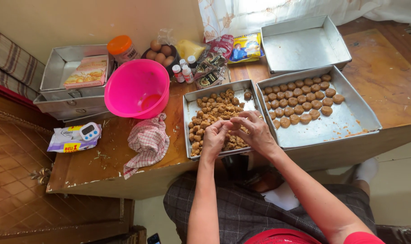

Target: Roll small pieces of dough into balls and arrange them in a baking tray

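Bright daylight pours in through the curtain (241, 11) at the far side, blown out to white there. The empty metal tray (305, 45) glares pale beneath it. Soft shadows gather under the table's near edge (124, 180). Sharp focus mid-frame; edges bow outward with wide-lens distortion, and the near left floor (15, 180) sits dimmer.

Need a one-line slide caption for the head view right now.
Left hand and right hand press a brown dough lump over the lump-filled tray, beside a tray of shaped rounds.
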